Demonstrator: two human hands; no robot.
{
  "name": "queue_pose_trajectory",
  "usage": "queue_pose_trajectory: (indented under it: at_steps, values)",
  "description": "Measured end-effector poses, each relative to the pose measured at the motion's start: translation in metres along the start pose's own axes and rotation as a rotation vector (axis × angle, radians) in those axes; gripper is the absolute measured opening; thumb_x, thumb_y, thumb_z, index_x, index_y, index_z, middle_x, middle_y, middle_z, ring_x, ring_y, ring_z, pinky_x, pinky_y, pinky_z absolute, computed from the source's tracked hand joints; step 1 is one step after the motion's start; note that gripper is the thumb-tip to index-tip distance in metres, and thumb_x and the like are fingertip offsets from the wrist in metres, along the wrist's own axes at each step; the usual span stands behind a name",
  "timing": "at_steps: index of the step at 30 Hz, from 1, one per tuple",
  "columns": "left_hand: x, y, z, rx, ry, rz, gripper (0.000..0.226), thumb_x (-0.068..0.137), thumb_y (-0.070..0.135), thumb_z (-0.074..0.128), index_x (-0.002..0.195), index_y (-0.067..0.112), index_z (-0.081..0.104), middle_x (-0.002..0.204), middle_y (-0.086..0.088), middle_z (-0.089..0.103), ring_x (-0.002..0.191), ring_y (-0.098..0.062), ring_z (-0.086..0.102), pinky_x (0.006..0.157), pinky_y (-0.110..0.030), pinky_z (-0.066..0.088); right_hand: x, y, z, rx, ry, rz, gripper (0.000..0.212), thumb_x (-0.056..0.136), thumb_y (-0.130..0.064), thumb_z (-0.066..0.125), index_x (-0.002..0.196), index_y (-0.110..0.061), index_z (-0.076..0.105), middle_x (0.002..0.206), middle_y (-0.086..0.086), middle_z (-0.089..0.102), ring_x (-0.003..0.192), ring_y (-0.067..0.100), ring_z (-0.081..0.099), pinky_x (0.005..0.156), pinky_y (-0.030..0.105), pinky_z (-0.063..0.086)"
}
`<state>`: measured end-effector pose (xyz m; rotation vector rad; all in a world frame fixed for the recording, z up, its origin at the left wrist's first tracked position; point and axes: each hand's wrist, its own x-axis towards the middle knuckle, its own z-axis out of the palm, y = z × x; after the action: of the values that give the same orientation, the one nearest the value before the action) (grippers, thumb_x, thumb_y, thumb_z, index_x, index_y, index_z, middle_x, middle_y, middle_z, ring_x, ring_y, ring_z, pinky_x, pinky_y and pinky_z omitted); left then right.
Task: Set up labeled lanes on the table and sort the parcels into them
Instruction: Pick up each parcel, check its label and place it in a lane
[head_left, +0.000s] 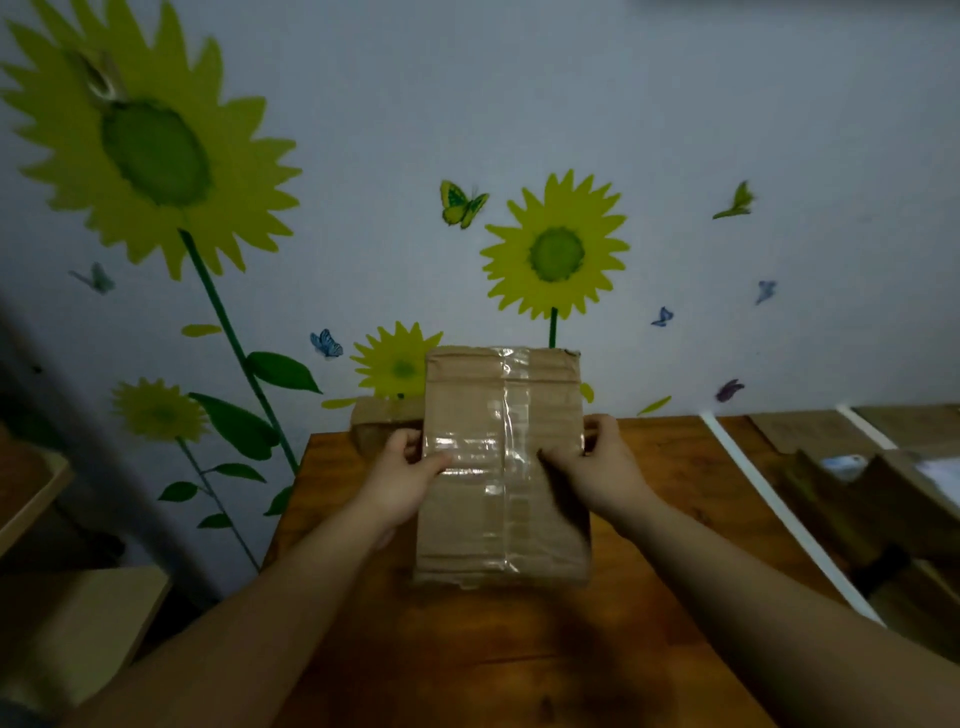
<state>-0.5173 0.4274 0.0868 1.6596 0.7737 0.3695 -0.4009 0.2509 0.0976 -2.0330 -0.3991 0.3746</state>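
Note:
A flat brown cardboard parcel (501, 410) sealed with clear tape is held up above the wooden table (675, 483), tilted with its taped face toward me. My left hand (402, 480) grips its left edge, thumb across the front. My right hand (602, 467) grips its right edge in the same way. A second brown parcel (382, 423) lies on the table's far edge by the wall, partly hidden behind the held one and my left hand. No lane labels show on the table.
The wall behind carries sunflower and butterfly stickers. A white strip (769, 499) marks the table's right side, with open cardboard boxes (872, 499) beyond it. Low wooden furniture (67, 623) stands at the left, below table height.

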Motion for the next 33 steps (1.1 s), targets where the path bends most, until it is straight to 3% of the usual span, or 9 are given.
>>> queue_pose_trajectory:
  at_steps: [5, 10, 15, 18, 20, 23, 26, 29, 33]
  values:
    - [-0.025, 0.033, 0.025, 0.067, 0.001, 0.069, 0.054, 0.094, 0.046, 0.047, 0.142, 0.025, 0.036, 0.118, 0.004, 0.053, 0.105, -0.016, 0.053, 0.088, -0.035, 0.048, -0.017, 0.005, -0.054, 0.039, -0.004, -0.076, 0.048, 0.084, -0.024, 0.07, 0.121, -0.023, 0.04, 0.109, 0.0, 0.058, 0.099, 0.019, 0.059, 0.091, 0.043, 0.051]
    - [-0.057, 0.067, 0.081, -0.129, -0.019, -0.037, 0.047, 0.094, 0.062, 0.021, 0.119, 0.035, 0.05, 0.11, 0.003, 0.062, 0.104, -0.02, 0.057, 0.088, -0.043, 0.05, -0.03, 0.022, -0.118, 0.161, -0.002, -0.058, 0.047, 0.087, -0.065, 0.046, 0.11, -0.024, 0.049, 0.111, 0.001, 0.056, 0.105, 0.022, 0.056, 0.095, 0.05, 0.047]
    - [-0.093, 0.082, 0.137, -0.072, 0.004, 0.019, 0.026, 0.093, 0.034, 0.055, 0.109, 0.014, 0.051, 0.103, -0.01, 0.061, 0.084, -0.021, 0.06, 0.077, -0.04, 0.05, -0.045, 0.052, -0.176, 0.183, 0.047, -0.028, 0.04, 0.093, -0.057, 0.039, 0.099, -0.02, 0.052, 0.106, 0.004, 0.06, 0.097, 0.022, 0.058, 0.091, 0.048, 0.049]
    - [-0.114, 0.08, 0.158, -0.075, -0.035, 0.049, 0.057, 0.089, 0.014, 0.06, 0.139, 0.024, 0.035, 0.101, -0.008, 0.062, 0.093, -0.03, 0.063, 0.083, -0.045, 0.051, -0.056, 0.068, -0.203, 0.251, -0.029, -0.063, 0.023, 0.094, -0.035, 0.052, 0.114, -0.028, 0.047, 0.109, 0.005, 0.062, 0.093, 0.02, 0.063, 0.086, 0.043, 0.055]
    - [-0.13, 0.08, 0.167, -0.079, -0.066, 0.06, 0.06, 0.089, 0.01, 0.06, 0.139, 0.03, 0.036, 0.103, -0.007, 0.064, 0.095, -0.027, 0.062, 0.081, -0.041, 0.05, -0.065, 0.074, -0.216, 0.285, -0.089, -0.078, 0.034, 0.092, -0.02, 0.056, 0.121, -0.034, 0.044, 0.107, 0.003, 0.063, 0.091, 0.02, 0.066, 0.078, 0.037, 0.058]
    - [-0.151, 0.084, 0.179, -0.144, -0.038, 0.022, 0.021, 0.095, 0.037, 0.049, 0.112, 0.024, 0.052, 0.109, -0.004, 0.064, 0.095, -0.017, 0.06, 0.079, -0.036, 0.049, -0.084, 0.079, -0.232, 0.268, -0.095, -0.086, 0.027, 0.092, -0.023, 0.059, 0.116, -0.024, 0.047, 0.103, 0.0, 0.058, 0.089, 0.016, 0.062, 0.065, 0.026, 0.053]
    - [-0.164, 0.09, 0.186, -0.161, -0.005, 0.012, 0.038, 0.094, 0.053, 0.04, 0.109, 0.02, 0.053, 0.105, -0.007, 0.066, 0.1, -0.024, 0.061, 0.085, -0.042, 0.048, -0.1, 0.08, -0.243, 0.219, -0.001, -0.103, 0.037, 0.092, -0.045, 0.053, 0.106, -0.011, 0.052, 0.1, 0.006, 0.059, 0.093, 0.02, 0.058, 0.08, 0.039, 0.05]
    - [-0.18, 0.092, 0.189, -0.227, -0.02, 0.021, 0.021, 0.095, 0.028, 0.047, 0.11, 0.014, 0.05, 0.109, -0.012, 0.06, 0.093, -0.021, 0.059, 0.066, -0.033, 0.045, -0.117, 0.082, -0.252, 0.205, 0.085, -0.114, 0.033, 0.091, -0.034, 0.057, 0.104, -0.005, 0.052, 0.095, 0.01, 0.058, 0.089, 0.023, 0.057, 0.082, 0.045, 0.048]
    - [-0.206, 0.086, 0.185, -0.271, -0.134, 0.067, 0.048, 0.089, -0.002, 0.045, 0.133, 0.016, 0.043, 0.113, -0.006, 0.058, 0.094, -0.018, 0.057, 0.065, -0.029, 0.045, -0.15, 0.081, -0.261, 0.302, -0.022, -0.153, 0.039, 0.085, -0.018, 0.066, 0.117, -0.026, 0.045, 0.11, -0.007, 0.056, 0.092, 0.005, 0.056, 0.076, 0.025, 0.05]
